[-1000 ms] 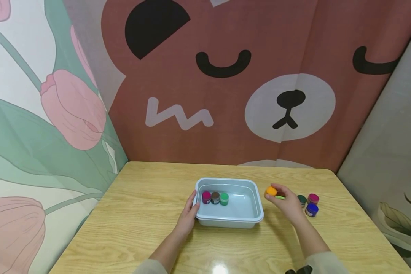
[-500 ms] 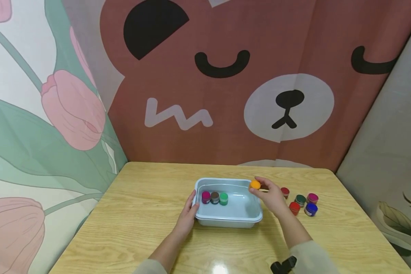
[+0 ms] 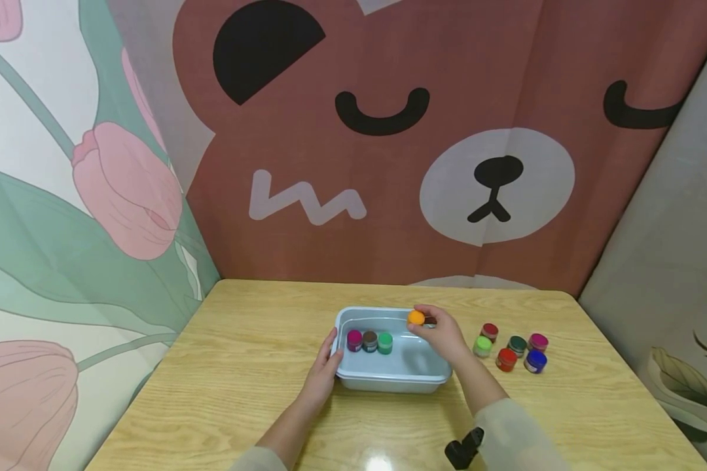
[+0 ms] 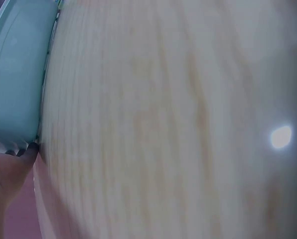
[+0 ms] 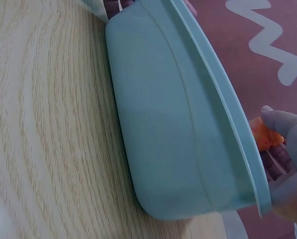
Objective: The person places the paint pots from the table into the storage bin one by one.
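A light blue plastic basin stands on the wooden table. Inside it, towards the left, a magenta paint jar, a brown one and a green paint jar stand in a row. My left hand holds the basin's left side, thumb at the rim; its fingers are partly hidden. Over the basin's right half, my right hand pinches an orange paint jar between thumb and fingers. In the right wrist view, the orange jar shows just beyond the basin's rim.
Right of the basin stand several small paint jars: dark red, lime green, red, dark green, magenta and blue. A printed bear curtain hangs behind the table.
My right hand has carried the orange jar leftward, from beside the basin to above its inside. The lime green and red jars have come into full view. My left hand stays at the basin.
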